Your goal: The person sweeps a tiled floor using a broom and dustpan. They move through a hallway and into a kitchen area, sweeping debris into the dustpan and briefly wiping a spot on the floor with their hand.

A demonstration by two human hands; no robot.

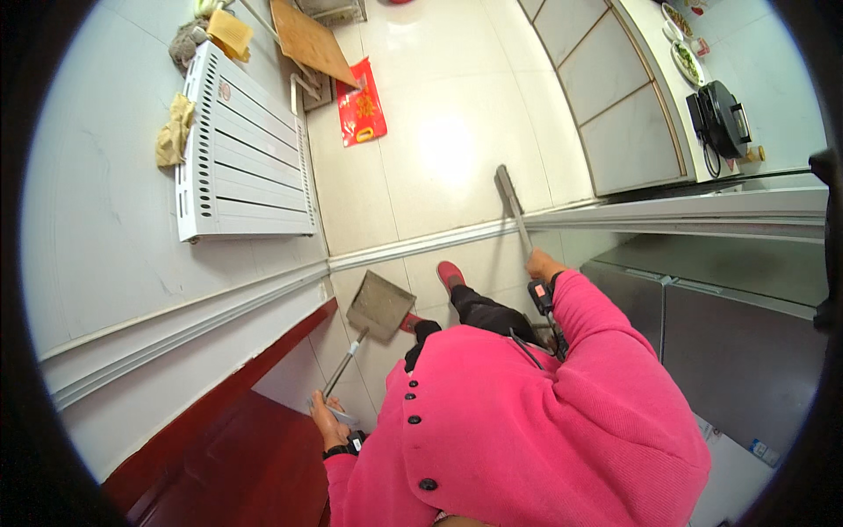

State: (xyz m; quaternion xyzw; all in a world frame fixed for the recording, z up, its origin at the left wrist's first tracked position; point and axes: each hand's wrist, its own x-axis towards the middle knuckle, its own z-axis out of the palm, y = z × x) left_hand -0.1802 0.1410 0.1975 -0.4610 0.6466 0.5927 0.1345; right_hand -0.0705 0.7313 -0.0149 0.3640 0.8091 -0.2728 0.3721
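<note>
My left hand [326, 416] grips the upper end of a long-handled dustpan. Its grey pan [380, 304] rests at floor level beside my red shoe [409, 323], near the wall on the left. In my right hand [545, 266] is the handle of a broom [512, 191], which reaches forward over the metal door track [428, 249]. The narrow broom head lies on the pale tiles beyond that track. Any dirt in the pan is too faint to make out.
A white radiator [253, 145] with cloths on it stands at the left wall. Ahead, a red plastic bag [361, 104] lies by a wooden board [313, 41]. A counter [665, 85] at right bears plates of food and a black electric griddle [723, 120]. A grey refrigerator [731, 349] stands close on my right.
</note>
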